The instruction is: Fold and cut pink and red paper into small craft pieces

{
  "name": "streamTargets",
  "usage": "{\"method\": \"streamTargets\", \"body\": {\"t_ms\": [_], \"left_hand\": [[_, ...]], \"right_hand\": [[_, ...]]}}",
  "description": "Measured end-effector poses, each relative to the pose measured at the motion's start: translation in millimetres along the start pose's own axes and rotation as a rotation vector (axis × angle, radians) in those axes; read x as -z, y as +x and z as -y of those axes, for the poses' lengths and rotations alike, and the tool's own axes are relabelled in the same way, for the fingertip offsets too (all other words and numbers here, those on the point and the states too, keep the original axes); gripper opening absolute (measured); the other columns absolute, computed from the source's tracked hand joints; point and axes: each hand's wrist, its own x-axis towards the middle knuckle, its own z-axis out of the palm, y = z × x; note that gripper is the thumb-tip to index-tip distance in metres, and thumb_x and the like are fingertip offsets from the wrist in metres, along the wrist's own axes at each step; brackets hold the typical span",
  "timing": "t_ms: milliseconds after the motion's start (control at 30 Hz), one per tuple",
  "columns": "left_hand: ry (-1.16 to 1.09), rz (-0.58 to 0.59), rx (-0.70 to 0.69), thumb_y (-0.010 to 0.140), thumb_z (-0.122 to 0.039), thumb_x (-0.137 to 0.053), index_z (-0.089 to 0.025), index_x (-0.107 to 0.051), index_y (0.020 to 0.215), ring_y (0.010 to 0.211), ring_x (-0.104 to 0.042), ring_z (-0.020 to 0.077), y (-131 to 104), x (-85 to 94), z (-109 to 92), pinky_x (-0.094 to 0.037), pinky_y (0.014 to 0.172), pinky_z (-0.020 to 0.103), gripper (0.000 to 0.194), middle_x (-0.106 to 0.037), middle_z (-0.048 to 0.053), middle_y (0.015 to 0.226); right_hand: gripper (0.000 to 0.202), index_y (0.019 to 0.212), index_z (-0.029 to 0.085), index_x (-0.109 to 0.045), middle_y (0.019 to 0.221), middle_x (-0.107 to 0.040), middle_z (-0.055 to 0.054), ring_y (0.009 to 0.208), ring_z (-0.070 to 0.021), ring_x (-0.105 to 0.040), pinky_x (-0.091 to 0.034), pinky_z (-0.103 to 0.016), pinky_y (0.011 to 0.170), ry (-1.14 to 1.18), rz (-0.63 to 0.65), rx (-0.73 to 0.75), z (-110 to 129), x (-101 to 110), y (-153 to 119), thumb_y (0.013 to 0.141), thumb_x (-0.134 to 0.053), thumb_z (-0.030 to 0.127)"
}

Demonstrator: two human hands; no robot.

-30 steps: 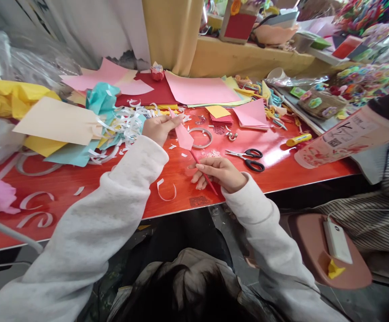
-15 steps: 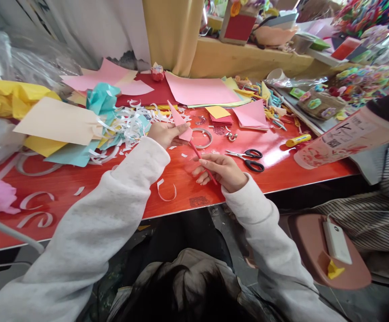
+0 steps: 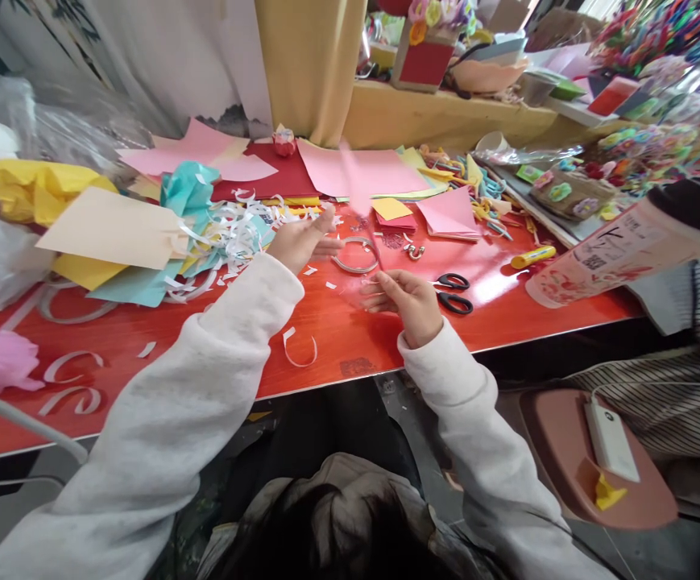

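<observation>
My right hand (image 3: 408, 304) pinches the lower part of a thin red stick (image 3: 377, 251). At the stick's upper end is a narrow pink paper piece (image 3: 357, 181), smeared by motion. My left hand (image 3: 301, 240) is open beside it, fingers stretched out and nothing in them. Between my hands and a little beyond lies a ring-shaped roll of tape (image 3: 357, 256), flat on the red table (image 3: 325, 322). Black-handled scissors (image 3: 455, 303) lie just right of my right hand, which partly hides their blades.
Shredded white paper (image 3: 234, 234) and a cream sheet (image 3: 113, 227) lie to the left. Pink sheets (image 3: 379, 169) spread at the back, with small folded pink squares (image 3: 448, 213) nearer. A tilted cup with a black lid (image 3: 621, 250) and a yellow tube (image 3: 532, 258) are at the right.
My left hand has let go of the pink paper and its fingers have opened. The stick has swung more upright in my right hand, carrying the paper to the right.
</observation>
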Motion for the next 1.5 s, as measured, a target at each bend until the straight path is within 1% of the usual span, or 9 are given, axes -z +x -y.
{"method": "streamTargets", "body": {"t_ms": [167, 367, 567, 700, 800, 933, 1167, 1400, 1500], "left_hand": [[0.875, 0.378, -0.053, 0.075, -0.049, -0.051, -0.016, -0.064, 0.072, 0.074, -0.057, 0.0163, -23.5, 15.0, -31.1, -0.039, 0.073, 0.029, 0.036, -0.066, 0.003, 0.074], [1.219, 0.745, 0.102, 0.076, -0.044, -0.049, -0.027, -0.066, 0.078, 0.072, -0.058, 0.0179, -89.6, 8.4, -42.3, -0.032, 0.059, 0.025, 0.024, -0.066, -0.001, 0.065], [1.299, 0.378, 0.184, 0.080, -0.052, -0.036, -0.027, -0.064, 0.086, 0.084, -0.059, 0.0252, -96.5, 23.2, -20.1, -0.036, 0.066, 0.032, 0.038, -0.067, 0.004, 0.091], [1.369, 0.019, 0.140, 0.082, -0.047, -0.034, -0.019, -0.064, 0.075, 0.081, -0.058, 0.0286, -63.6, 35.7, -24.9, -0.037, 0.066, 0.036, 0.042, -0.066, 0.011, 0.082], [1.058, -0.171, -0.100, 0.082, -0.049, -0.037, -0.017, -0.064, 0.078, 0.079, -0.058, 0.0231, -26.9, 28.2, -30.9, -0.039, 0.070, 0.034, 0.042, -0.066, 0.009, 0.080], [0.473, -0.039, -0.337, 0.075, -0.047, -0.052, -0.013, -0.065, 0.087, 0.078, -0.058, 0.0163, 16.6, 14.8, -20.1, -0.042, 0.072, 0.026, 0.038, -0.066, 0.005, 0.081], [0.101, -0.068, -0.172, 0.061, -0.051, -0.065, -0.011, -0.066, 0.070, 0.060, -0.052, 0.0119, 28.5, 16.7, 10.6, -0.044, 0.061, 0.025, 0.041, -0.060, 0.002, 0.060], [0.057, -0.112, -0.081, 0.062, -0.045, -0.067, -0.012, -0.059, 0.063, 0.060, -0.053, 0.0113, 20.8, 11.7, 7.9, -0.047, 0.064, 0.027, 0.035, -0.057, 0.001, 0.061], [0.189, -0.083, -0.056, 0.068, -0.040, -0.063, -0.014, -0.054, 0.060, 0.055, -0.051, 0.0107, 17.3, 5.4, 8.6, -0.045, 0.061, 0.026, 0.029, -0.054, -0.001, 0.056]], "right_hand": [[0.039, 0.070, 0.018, -0.048, 0.060, -0.067, 0.001, 0.048, -0.0118, -0.063, -0.051, -0.021, 0.047, 0.036, -0.049, 0.037, -1.1, 0.1, 3.2, 0.057, -0.072, 0.044], [0.030, 0.080, 0.015, -0.058, 0.062, -0.062, 0.001, 0.041, -0.0063, -0.055, -0.042, -0.017, 0.039, -0.093, -0.014, 0.202, 1.7, -0.6, 4.6, 0.070, -0.062, 0.043], [0.033, 0.090, 0.021, -0.039, 0.065, -0.063, 0.003, 0.038, -0.0076, -0.054, -0.039, -0.018, 0.035, -0.056, -0.037, 0.270, 8.2, -2.7, 16.7, 0.077, -0.050, 0.050], [0.035, 0.086, 0.022, -0.035, 0.069, -0.063, 0.003, 0.040, -0.0093, -0.057, -0.040, -0.019, 0.035, -0.120, 0.146, 0.219, 15.1, -15.0, 39.7, 0.073, -0.057, 0.046], [0.030, 0.086, 0.021, -0.039, 0.066, -0.062, 0.003, 0.040, -0.0103, -0.057, -0.040, -0.020, 0.035, -0.121, 0.260, 0.253, 20.6, -31.1, 60.3, 0.075, -0.056, 0.044], [0.029, 0.078, 0.017, -0.049, 0.064, -0.061, 0.001, 0.042, -0.0099, -0.056, -0.040, -0.021, 0.037, -0.127, 0.384, 0.286, 18.7, -48.7, 78.0, 0.074, -0.057, 0.044], [0.033, 0.074, 0.016, -0.055, 0.070, -0.065, -0.002, 0.055, -0.0144, -0.063, -0.051, -0.026, 0.048, -0.222, 0.492, 0.094, 7.6, -47.0, 76.6, 0.068, -0.062, 0.048], [0.042, 0.081, 0.015, -0.062, 0.071, -0.064, -0.004, 0.062, -0.0131, -0.062, -0.050, -0.023, 0.052, -0.356, 0.206, 0.283, 13.8, -34.6, 78.4, 0.072, -0.054, 0.055], [0.040, 0.089, 0.016, -0.065, 0.082, -0.065, -0.004, 0.072, -0.0134, -0.061, -0.052, -0.024, 0.062, -0.291, 0.224, 0.355, 16.4, -31.6, 79.6, 0.073, -0.055, 0.051]]}}
